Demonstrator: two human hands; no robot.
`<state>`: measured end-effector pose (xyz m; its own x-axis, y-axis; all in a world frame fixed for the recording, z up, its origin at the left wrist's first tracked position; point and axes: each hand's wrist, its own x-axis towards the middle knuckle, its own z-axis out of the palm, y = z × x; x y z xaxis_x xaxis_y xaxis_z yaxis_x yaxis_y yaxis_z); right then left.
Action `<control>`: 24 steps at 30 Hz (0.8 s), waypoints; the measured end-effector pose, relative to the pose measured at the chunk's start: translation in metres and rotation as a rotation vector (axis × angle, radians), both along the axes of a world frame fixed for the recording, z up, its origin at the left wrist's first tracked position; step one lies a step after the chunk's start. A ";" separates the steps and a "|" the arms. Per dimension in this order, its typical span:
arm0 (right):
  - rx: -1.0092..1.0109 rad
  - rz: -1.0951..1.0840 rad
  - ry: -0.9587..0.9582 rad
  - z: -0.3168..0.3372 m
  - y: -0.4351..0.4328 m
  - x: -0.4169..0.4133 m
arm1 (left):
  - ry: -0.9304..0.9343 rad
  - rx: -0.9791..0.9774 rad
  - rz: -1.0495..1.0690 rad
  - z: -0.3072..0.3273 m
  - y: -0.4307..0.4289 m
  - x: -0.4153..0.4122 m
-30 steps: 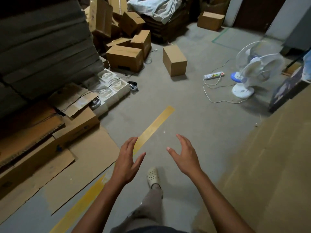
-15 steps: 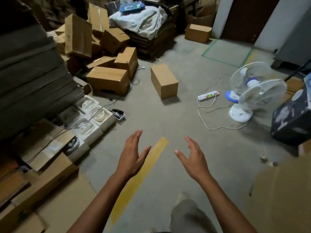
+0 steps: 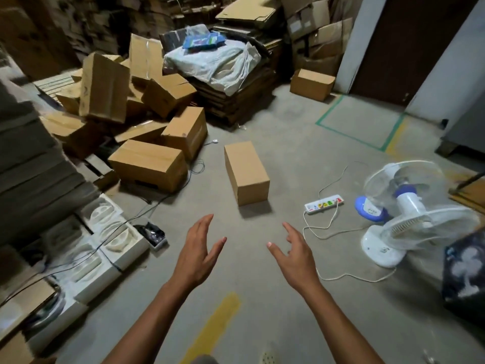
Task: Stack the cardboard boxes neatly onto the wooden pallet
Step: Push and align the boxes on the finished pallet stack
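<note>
A lone cardboard box [image 3: 246, 172] stands on the concrete floor straight ahead. My left hand [image 3: 198, 254] and my right hand [image 3: 295, 254] are stretched out in front of me, palms facing each other, fingers spread, both empty and short of the box. A jumbled heap of cardboard boxes [image 3: 147, 127] lies at the left rear. Another box [image 3: 312, 84] sits by the far wall. A stack of dark wooden pallets [image 3: 236, 101] under a white sheet stands behind the heap.
A white fan [image 3: 409, 211] and a power strip [image 3: 324, 204] with trailing cables lie on the floor at right. White foam trays [image 3: 105, 243] and cables line the left side. A dark box [image 3: 464, 274] sits at far right. A yellow floor stripe [image 3: 212, 329] runs underfoot.
I have walked forward: the lone box, heap and fan are nearer and lower in view. Both hands stay raised and empty, now closer to the lone box.
</note>
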<state>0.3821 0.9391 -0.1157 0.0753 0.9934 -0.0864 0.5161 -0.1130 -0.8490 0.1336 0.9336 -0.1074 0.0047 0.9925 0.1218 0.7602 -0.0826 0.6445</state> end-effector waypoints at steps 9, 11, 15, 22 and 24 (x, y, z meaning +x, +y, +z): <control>-0.048 0.018 -0.023 -0.010 0.229 0.019 | -0.049 -0.055 0.037 -0.026 0.228 0.012; -0.051 0.017 -0.052 -0.021 0.286 0.018 | -0.056 -0.065 0.030 -0.040 0.287 0.008; -0.126 0.003 -0.086 -0.037 0.395 0.009 | -0.052 -0.127 0.037 -0.059 0.403 -0.005; -0.281 -0.080 0.020 -0.053 0.552 0.005 | 0.039 -0.243 -0.031 -0.075 0.566 -0.014; -0.337 -0.138 0.090 -0.067 0.592 0.010 | 0.020 -0.297 -0.019 -0.091 0.606 -0.012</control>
